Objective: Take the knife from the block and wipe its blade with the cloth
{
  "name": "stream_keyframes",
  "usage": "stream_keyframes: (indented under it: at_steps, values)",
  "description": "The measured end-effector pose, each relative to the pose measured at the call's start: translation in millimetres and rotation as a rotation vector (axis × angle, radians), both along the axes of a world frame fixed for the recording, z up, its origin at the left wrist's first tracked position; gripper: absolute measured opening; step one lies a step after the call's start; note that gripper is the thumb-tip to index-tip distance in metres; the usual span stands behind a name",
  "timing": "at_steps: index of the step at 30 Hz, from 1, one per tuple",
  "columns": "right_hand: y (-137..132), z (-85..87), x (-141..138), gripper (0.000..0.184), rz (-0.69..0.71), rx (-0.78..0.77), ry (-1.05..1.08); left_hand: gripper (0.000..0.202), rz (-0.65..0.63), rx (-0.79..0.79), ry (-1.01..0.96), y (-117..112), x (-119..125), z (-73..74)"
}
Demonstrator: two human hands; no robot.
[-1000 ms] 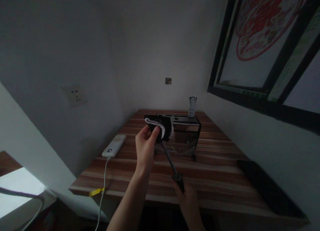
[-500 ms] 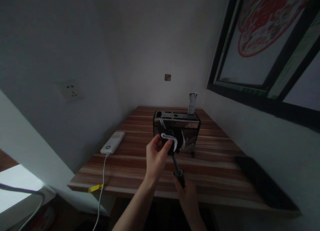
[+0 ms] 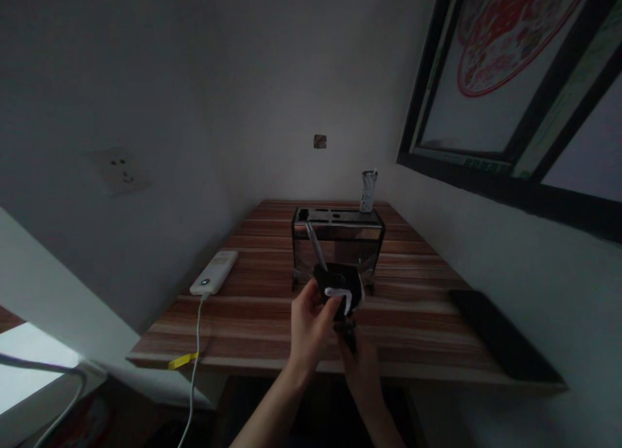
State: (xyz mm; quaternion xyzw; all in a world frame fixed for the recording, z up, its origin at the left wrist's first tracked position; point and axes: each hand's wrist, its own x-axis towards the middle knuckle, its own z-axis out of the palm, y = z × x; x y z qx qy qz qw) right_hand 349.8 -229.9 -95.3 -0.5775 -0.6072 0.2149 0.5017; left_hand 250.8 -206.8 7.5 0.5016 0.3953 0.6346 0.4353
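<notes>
Striped wooden tabletop point(image 3: 253, 335) beneath, and at lower centre the left hand point(image 3: 311, 322) pinches a white-edged black pad point(image 3: 343, 277), right hand point(image 3: 363, 367) wrapped round a dark handle point(image 3: 349, 338), metal blade point(image 3: 317, 246) already jutting past, just the handle left below.

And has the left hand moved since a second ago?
Yes: against the black-framed stand, the left hand has shifted down and right in the picture, closer to the right hand.
</notes>
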Motion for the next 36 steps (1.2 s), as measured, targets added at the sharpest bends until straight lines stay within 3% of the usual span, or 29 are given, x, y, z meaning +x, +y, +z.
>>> stream_keyframes:
  at_steps: [5, 9, 14, 22, 30, 36]
  values:
    - [0, 0.8, 1, 0.038, -0.038, -0.004, 0.038, 0.013, -0.096, -0.035, 0.041, -10, 8, -20.2]
    - [0, 6.6, 1, 0.034, 0.016, -0.013, 0.076, 0.014, -0.099, -0.035, 0.108, -11, 6, -28.0]
    - [0, 7.2, 1, 0.034, 0.02, -0.024, 0.043, 0.019, -0.11, -0.028, 0.095, -8, 3, -29.9]
    - [-1, -12.0, 3, 0.036, -0.041, 0.037, 0.025, 0.021, -0.125, 0.017, 0.151, -21, 6, -32.9]
    - [-4, -4.7, 3, 0.033, -0.031, 0.102, -0.021, 0.014, -0.074, -0.002, 0.215, -20, 0, -32.2]
    - [-2, -5.1, 3, 0.032, 0.001, 0.084, -0.063, 0.016, -0.036, -0.016, 0.134, -17, -4, -28.7]
